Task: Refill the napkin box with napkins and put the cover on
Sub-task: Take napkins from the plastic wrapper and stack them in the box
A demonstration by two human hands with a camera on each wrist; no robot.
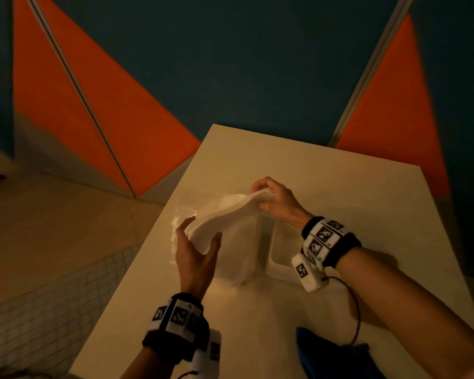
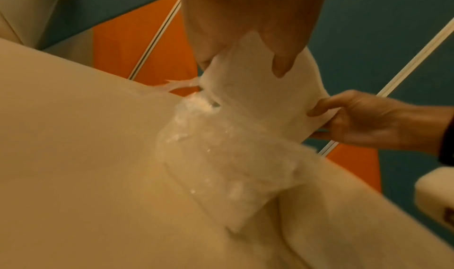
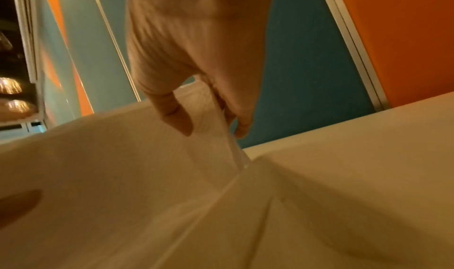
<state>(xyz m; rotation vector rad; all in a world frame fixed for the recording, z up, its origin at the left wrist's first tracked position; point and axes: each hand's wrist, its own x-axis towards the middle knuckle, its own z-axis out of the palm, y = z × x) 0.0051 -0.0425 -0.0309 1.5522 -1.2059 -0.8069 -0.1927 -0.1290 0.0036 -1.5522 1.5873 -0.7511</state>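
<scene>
Above the table (image 1: pixel 340 187) middle, my right hand (image 1: pixel 277 199) pinched one end of the napkin stack (image 1: pixel 225 212), my left hand (image 1: pixel 195 253) gripped the other, plastic wrapper (image 2: pixel 221 156) dangling, napkin box (image 1: pixel 279 258) right below.

We've got the napkins (image 2: pixel 258 90) held up between our left hand (image 2: pixel 245 20) and right hand (image 2: pixel 368 121), with the crinkly clear wrapper (image 2: pixel 221 156) trailing down onto the worktop (image 2: pixel 86 137).

I seem to be in a café or canteen: my pale table (image 1: pixel 340 187) stands against bold orange-and-teal wall panels (image 1: pixel 121 119), beside a small-tiled floor (image 1: pixel 52 296).
</scene>
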